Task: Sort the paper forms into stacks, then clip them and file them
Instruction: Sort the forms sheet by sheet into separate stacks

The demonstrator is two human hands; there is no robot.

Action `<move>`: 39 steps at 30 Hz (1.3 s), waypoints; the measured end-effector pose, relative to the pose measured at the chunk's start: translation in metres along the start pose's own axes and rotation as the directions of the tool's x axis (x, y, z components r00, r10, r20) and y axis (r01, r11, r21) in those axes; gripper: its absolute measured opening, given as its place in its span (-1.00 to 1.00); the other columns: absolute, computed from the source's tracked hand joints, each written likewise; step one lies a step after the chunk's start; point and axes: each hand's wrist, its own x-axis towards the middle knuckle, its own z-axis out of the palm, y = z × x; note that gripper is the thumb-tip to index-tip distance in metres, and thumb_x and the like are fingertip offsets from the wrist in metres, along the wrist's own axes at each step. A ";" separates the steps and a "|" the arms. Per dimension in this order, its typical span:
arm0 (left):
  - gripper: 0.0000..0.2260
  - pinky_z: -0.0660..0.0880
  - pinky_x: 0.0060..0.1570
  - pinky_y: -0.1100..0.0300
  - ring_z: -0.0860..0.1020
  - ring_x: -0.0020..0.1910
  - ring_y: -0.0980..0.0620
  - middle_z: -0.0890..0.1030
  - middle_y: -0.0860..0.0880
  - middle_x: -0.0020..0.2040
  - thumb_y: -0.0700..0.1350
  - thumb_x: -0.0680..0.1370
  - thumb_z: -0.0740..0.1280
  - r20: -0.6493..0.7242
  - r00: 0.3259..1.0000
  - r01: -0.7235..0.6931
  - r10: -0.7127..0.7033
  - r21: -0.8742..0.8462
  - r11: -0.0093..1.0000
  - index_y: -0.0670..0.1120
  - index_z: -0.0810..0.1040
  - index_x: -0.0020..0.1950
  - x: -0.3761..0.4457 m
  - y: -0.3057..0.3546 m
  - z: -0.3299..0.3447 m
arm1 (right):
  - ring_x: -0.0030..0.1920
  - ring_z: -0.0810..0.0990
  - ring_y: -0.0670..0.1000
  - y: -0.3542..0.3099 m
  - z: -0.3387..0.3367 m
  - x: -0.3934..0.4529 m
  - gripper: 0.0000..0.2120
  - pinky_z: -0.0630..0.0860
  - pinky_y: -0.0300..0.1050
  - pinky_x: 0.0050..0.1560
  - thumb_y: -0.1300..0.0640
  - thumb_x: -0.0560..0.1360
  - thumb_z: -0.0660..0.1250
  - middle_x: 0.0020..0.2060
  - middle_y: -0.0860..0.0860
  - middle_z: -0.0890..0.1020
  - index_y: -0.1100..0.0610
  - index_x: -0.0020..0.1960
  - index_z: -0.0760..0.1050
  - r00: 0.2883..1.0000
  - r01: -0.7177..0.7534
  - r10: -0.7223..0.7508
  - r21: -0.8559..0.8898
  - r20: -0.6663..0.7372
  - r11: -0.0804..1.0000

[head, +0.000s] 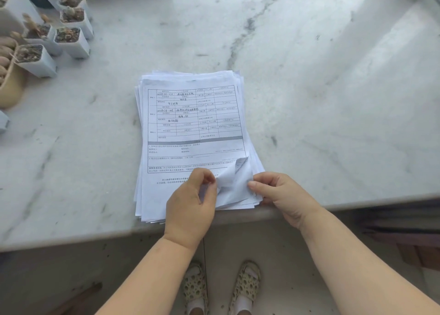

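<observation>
One thick stack of printed paper forms [190, 128] lies near the front edge of a marble counter [309, 88]. The top sheet has tables with handwriting. Its lower right corner [234, 181] is curled up and folded back. My left hand [190, 202] rests on the lower part of the stack, thumb and fingers pinching that lifted corner. My right hand [281, 195] sits at the stack's lower right edge, its thumb pressed against the raised sheet and its fingers curled at the paper edges. No clip or file is in view.
Several small white pots of cacti [69, 33] crowd the counter's far left corner, beside a tan basket [9, 85]. The counter's front edge [71, 240] runs just under my wrists. My feet in sandals [221, 288] stand on the floor below.
</observation>
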 end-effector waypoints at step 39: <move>-0.80 0.32 -0.30 0.30 0.42 -0.37 0.19 0.48 0.15 -0.42 0.12 0.43 0.31 0.173 0.984 0.053 -0.028 -0.139 0.989 0.04 0.50 -0.32 0.012 -0.004 -0.015 | -0.42 0.61 -0.01 -0.045 -0.004 -0.007 -0.57 0.54 -0.19 -0.36 -0.13 0.62 0.16 -0.32 0.11 0.67 0.19 -0.07 0.60 0.955 -0.172 0.167 0.000 -0.246 0.985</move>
